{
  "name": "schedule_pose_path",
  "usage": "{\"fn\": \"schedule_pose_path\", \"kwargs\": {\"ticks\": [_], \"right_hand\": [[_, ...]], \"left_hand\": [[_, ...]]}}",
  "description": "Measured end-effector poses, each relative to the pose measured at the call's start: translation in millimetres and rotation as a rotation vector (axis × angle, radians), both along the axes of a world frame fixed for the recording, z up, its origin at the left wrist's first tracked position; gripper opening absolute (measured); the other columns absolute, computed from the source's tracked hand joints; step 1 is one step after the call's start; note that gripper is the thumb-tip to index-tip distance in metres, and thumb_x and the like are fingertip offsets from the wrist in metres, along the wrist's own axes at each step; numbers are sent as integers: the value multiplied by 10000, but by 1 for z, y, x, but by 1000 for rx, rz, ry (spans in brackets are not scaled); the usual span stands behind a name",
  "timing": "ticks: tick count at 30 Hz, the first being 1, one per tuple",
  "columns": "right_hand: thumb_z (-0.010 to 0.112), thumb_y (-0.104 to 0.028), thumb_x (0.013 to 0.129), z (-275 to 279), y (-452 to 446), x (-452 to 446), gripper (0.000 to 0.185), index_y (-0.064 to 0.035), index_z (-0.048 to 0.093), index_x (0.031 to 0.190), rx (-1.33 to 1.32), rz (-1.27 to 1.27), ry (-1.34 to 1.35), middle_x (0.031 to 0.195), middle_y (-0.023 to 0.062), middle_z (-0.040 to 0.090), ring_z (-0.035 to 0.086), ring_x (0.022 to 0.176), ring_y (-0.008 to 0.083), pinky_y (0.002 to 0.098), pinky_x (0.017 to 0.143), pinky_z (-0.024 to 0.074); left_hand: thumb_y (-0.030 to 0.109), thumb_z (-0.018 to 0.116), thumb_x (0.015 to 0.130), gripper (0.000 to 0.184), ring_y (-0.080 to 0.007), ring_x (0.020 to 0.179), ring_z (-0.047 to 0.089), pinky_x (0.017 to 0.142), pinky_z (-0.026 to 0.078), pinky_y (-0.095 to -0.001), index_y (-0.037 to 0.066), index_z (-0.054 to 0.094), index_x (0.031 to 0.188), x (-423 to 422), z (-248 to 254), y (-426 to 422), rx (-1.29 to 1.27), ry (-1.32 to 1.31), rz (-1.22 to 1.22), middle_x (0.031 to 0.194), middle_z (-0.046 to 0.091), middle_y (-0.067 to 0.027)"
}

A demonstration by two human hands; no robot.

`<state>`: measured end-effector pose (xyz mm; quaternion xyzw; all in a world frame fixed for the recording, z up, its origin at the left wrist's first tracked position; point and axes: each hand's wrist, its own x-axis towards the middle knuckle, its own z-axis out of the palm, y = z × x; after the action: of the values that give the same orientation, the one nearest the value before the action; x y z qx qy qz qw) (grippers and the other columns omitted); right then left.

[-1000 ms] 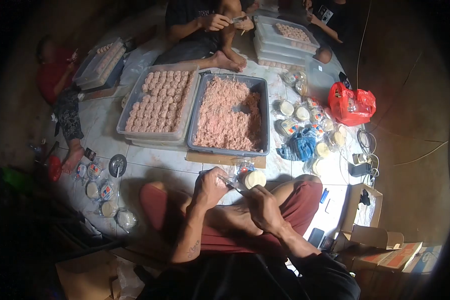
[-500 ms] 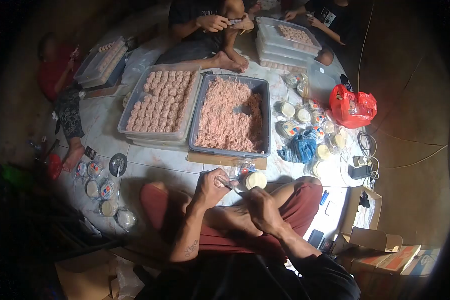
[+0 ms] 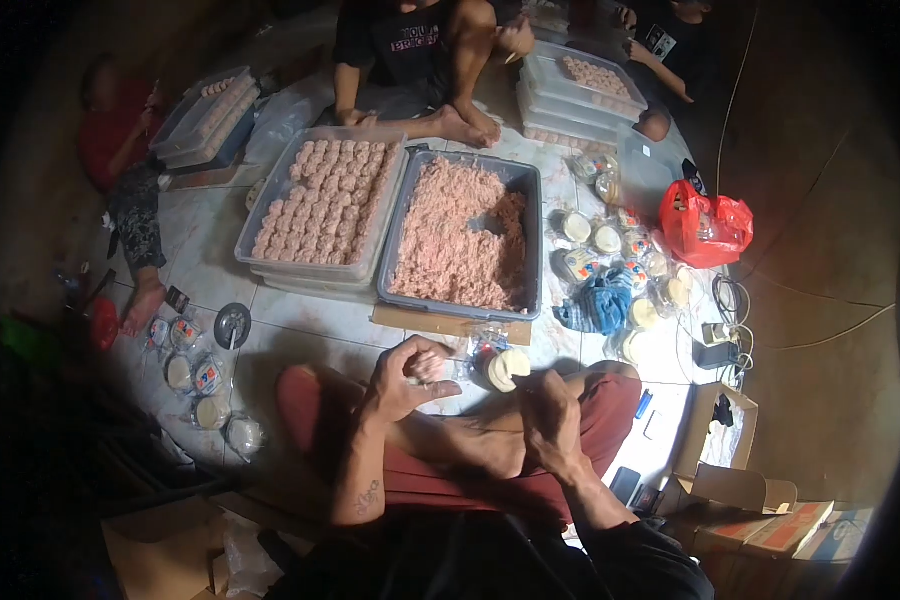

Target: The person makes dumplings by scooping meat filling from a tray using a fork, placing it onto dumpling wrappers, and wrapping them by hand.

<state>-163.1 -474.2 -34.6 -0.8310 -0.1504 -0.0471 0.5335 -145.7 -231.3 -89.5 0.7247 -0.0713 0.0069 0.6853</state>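
My left hand (image 3: 402, 385) is curled round a small pinkish lump (image 3: 427, 366), its thumb stretched out to the right. My right hand (image 3: 552, 415) is closed beside a stack of round pale wrappers (image 3: 508, 370); the top wrapper looks shifted or folded, and what the fingers hold is hidden. Beyond my hands, a grey tub (image 3: 460, 308) holds pink minced filling (image 3: 450, 235) with a hollow at its right. To its left, a clear tray (image 3: 245, 235) holds rows of shaped pink pieces (image 3: 320, 205).
Packs of round wrappers (image 3: 607, 239), a blue cloth (image 3: 598, 303) and a red bag (image 3: 705, 225) lie right. Cables (image 3: 732, 300) and an open carton (image 3: 715, 425) are farther right. More packs (image 3: 210, 412) and a dark dish (image 3: 233, 327) lie left. Several people sit around, near stacked trays (image 3: 580, 95).
My hands have moved apart, and the tool between them no longer shows. My left fingers have curled round the lump. The person opposite has lowered one hand and moved the other right.
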Motion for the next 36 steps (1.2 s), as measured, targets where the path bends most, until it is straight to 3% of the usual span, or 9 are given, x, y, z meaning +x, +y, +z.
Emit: {"fn": "schedule_pose_path", "kwargs": {"ticks": [4,13,17,18,24,26,29,32,36], "right_hand": [[575,78,860,-35,1,-1,153,42,609,1005,-166,301,5,911,173,583,591,856,298,371,726,474],[574,21,806,-77,-26,131,239,57,652,1030,-669,25,-314,846,292,586,564,831,463,530,781,486],[594,-14,795,-91,3,137,342,34,665,1126,-723,17,-518,1041,308,646,593,996,462,472,930,482],[605,-63,815,-40,34,112,445,21,627,1251,-667,100,-80,1239,295,616,557,1171,459,403,1075,414],[663,-168,888,-98,100,90,536,-39,498,1381,-601,303,-232,1186,232,635,567,1165,414,471,998,482],[655,-147,887,-106,109,92,558,-47,465,1402,-578,438,-247,1133,232,650,572,1140,425,482,973,488],[568,-68,876,-79,119,81,156,37,634,970,-440,442,-112,1169,244,602,563,1073,411,477,933,483],[602,-28,830,-139,127,91,287,-16,592,1117,-460,529,-294,1050,217,633,590,1017,427,488,850,511],[552,-75,850,-165,155,87,208,-61,608,1050,-704,486,-120,1052,232,601,600,956,437,512,778,518]], "left_hand": [[160,928,672,449,-98,851,586,777,495,-262,25,643,992,10,-11,-3,350,157,-122,940,666,-35],[606,508,975,780,-207,1088,623,974,520,-402,-44,449,1403,15,-68,20,-521,255,-105,1179,617,-117],[575,474,1002,719,-238,1151,623,1000,517,-418,-26,462,1397,15,-82,21,-725,239,-72,1270,608,-141],[557,452,1019,684,-217,1154,619,997,517,-391,-14,470,1395,15,-84,22,-716,248,-62,1275,608,-127],[549,434,1027,677,-217,1143,611,999,488,-351,-15,465,1400,17,-69,27,-533,233,-66,1271,612,-124],[551,411,1029,709,-280,1194,576,1043,438,-387,-32,426,1431,18,-63,37,37,62,184,1285,599,-160],[484,390,1047,636,-309,1399,389,1160,279,-385,37,386,1501,24,-40,94,69,69,386,1493,442,-177],[501,397,1042,566,-181,886,651,792,503,-309,15,589,1261,42,4,144,-83,-207,707,1153,676,-125],[391,527,1026,412,-177,873,648,748,508,-283,13,578,1182,79,-52,173,-230,-113,1049,1027,661,-93]]}}
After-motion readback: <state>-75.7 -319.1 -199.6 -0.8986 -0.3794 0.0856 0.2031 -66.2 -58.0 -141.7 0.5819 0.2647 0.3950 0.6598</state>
